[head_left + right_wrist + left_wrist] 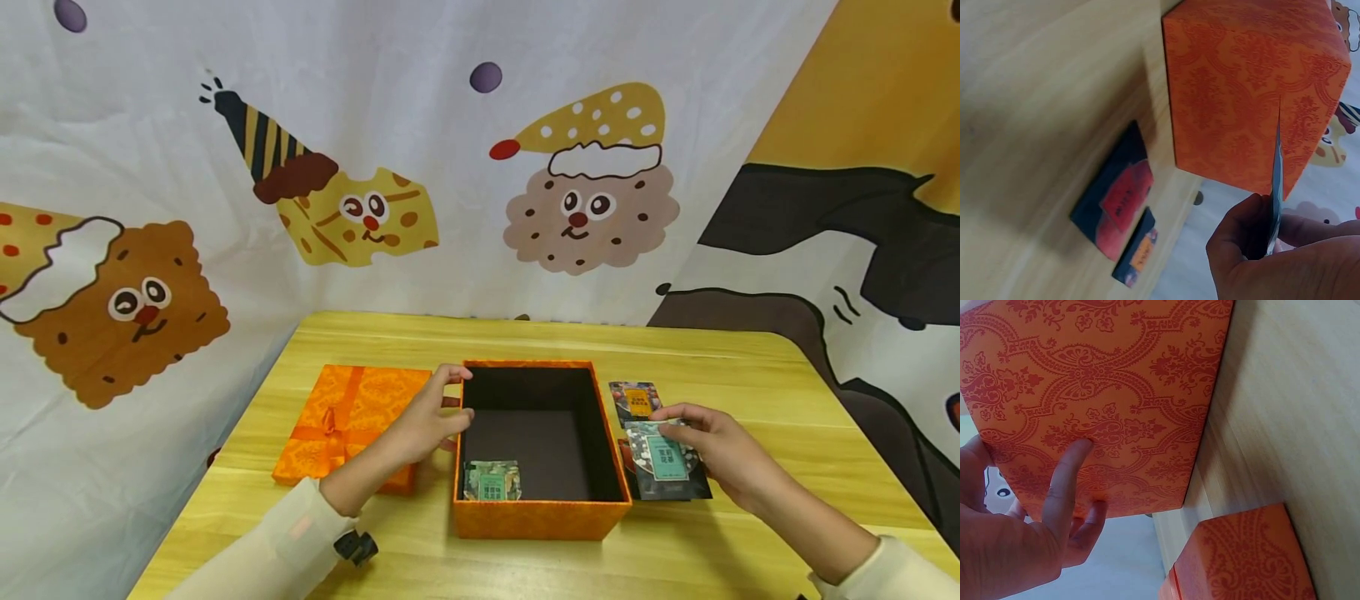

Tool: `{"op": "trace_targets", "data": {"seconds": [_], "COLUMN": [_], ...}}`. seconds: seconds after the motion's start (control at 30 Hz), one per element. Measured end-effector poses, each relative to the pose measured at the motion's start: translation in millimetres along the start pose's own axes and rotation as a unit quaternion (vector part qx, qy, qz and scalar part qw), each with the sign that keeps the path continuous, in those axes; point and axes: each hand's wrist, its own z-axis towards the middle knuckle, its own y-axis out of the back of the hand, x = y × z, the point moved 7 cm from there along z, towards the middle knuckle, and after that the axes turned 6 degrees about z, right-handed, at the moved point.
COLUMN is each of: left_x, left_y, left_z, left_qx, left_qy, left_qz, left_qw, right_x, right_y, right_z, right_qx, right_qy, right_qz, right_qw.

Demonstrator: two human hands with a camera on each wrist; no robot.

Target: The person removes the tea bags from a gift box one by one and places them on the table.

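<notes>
An orange patterned box [540, 521] with a dark inside stands uncovered on the table. My left hand [429, 421] grips its left wall, with fingers against the patterned outer side [1116, 381] in the left wrist view. Inside the box, a green packet [492, 482] lies in the near left corner. Between thumb and fingers, my right hand [716, 446] pinches a flat packet [667, 458] with white flowers and a teal label, right of the box. The right wrist view shows this packet [1277, 169] edge-on, raised above the table.
A packet with a red label [1125, 197] and one with an orange label [637, 402] lie on the table right of the box. The orange ribboned lid [322, 417] lies to the left. Behind the wooden table [720, 367] hangs a cartoon-printed cloth [450, 292].
</notes>
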Motion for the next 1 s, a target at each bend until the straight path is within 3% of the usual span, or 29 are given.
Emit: {"op": "trace_targets", "data": {"seconds": [0.43, 1.0], "left_x": [1.9, 1.6], "left_y": [-0.3, 0.5], "left_z": [0.7, 0.0], "left_qx": [0.0, -0.002], "left_qy": [0.004, 0.0], "left_qz": [0.001, 0.003], "left_qw": [1.0, 1.0], "right_x": [-26.3, -57.6], "right_y": [-0.2, -17.7], "right_z": [-1.2, -6.9], "right_qx": [0.011, 0.15], "right_qy": [-0.031, -0.042], "right_qz": [-0.019, -0.046], "right_qw": [0.999, 0.987]}}
